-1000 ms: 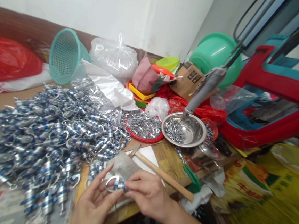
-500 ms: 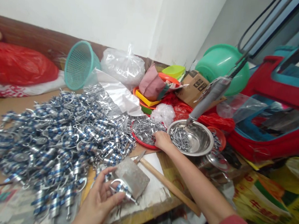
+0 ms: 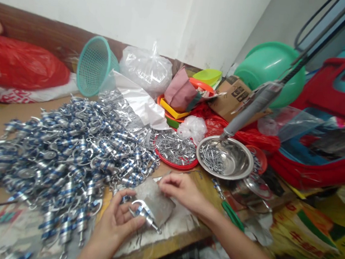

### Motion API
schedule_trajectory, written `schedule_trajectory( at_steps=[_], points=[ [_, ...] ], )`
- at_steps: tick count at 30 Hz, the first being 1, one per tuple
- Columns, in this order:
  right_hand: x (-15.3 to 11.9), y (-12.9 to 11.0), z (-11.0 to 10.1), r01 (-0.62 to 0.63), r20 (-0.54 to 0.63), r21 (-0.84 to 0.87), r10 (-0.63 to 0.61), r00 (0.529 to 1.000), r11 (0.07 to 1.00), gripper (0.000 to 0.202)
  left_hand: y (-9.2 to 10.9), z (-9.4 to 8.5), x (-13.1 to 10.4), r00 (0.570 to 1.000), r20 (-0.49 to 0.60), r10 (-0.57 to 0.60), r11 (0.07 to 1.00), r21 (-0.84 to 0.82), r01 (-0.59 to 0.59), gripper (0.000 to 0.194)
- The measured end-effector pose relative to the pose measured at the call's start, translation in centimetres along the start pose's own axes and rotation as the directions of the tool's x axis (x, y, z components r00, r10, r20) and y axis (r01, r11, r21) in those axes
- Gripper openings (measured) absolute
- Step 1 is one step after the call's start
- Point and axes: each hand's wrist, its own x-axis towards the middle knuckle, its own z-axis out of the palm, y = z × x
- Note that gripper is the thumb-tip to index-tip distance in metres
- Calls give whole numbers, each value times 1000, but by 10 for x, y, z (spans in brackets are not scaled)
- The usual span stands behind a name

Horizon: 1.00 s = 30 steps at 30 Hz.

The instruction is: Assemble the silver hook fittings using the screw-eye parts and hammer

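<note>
My left hand [image 3: 121, 217] holds a silver-and-blue metal piece [image 3: 145, 215] with a curved hook, its thin end pointing lower right. Behind it lies a flat grey metal block [image 3: 154, 200] on white paper. My right hand [image 3: 182, 189] is over the block's right side, fingers pinched together; anything between them is too small to make out. A large heap of similar silver-and-blue pieces [image 3: 68, 148] spreads at the left. Beyond my right hand are a red plate [image 3: 177, 166] of small metal parts and a steel bowl [image 3: 238, 167] holding thin metal pins.
A grey-handled tool [image 3: 249, 108] hangs over the steel bowl. Along the wall stand a teal basket [image 3: 93, 66], a clear plastic bag [image 3: 147, 71], a cardboard box [image 3: 229, 96] and a green basin [image 3: 274, 70]. A green-handled tool [image 3: 233, 215] lies at the right.
My right hand has come back from the red plate to the metal block. My left hand still holds the hooked piece. The view has shifted slightly, and the wooden handle is now hidden.
</note>
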Motion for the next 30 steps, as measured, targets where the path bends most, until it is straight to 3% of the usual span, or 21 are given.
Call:
schedule_trajectory(
  at_steps=[3, 7, 13, 21, 23, 25, 27, 29, 30],
  points=[
    [-13, -17, 14, 116, 146, 147, -138, 980, 982, 11, 0, -1, 1, 1000, 16, 0, 1000, 10, 0, 57],
    [-10, -25, 20, 186, 156, 26, -187, 970, 982, 9, 1, -2, 1, 999, 35, 1, 1000, 5, -1, 55],
    [-8, -28, 31, 138, 7, -48, -137, 990, 989, 12, 0, -4, 1, 998, 68, 7, 1000, -5, -6, 54],
    [-16, -23, 53, 153, -163, -72, -163, 973, 986, 16, 2, -2, 0, 999, 34, 20, 999, 47, -21, 54],
    [-10, -16, 45, 190, -187, 1, -186, 965, 982, 15, 3, -1, 0, 1000, 21, 15, 998, 65, -16, 55],
    [-1, -3, 22, 156, -310, 57, -131, 942, 986, 15, 5, 0, -1, 1000, 10, 1, 998, 70, -2, 56],
    [5, 14, -10, 47, -500, 55, -13, 866, 997, 18, 6, 0, -2, 1000, 3, -11, 998, 68, 11, 56],
    [1, 28, -39, -30, -581, 26, 40, 813, 999, 20, 6, 1, -3, 1000, -2, -12, 998, 61, 12, 57],
    [-5, 32, -47, -52, -585, 18, 53, 809, 998, 20, 5, 1, -3, 1000, -7, -9, 998, 57, 9, 57]
  ],
)
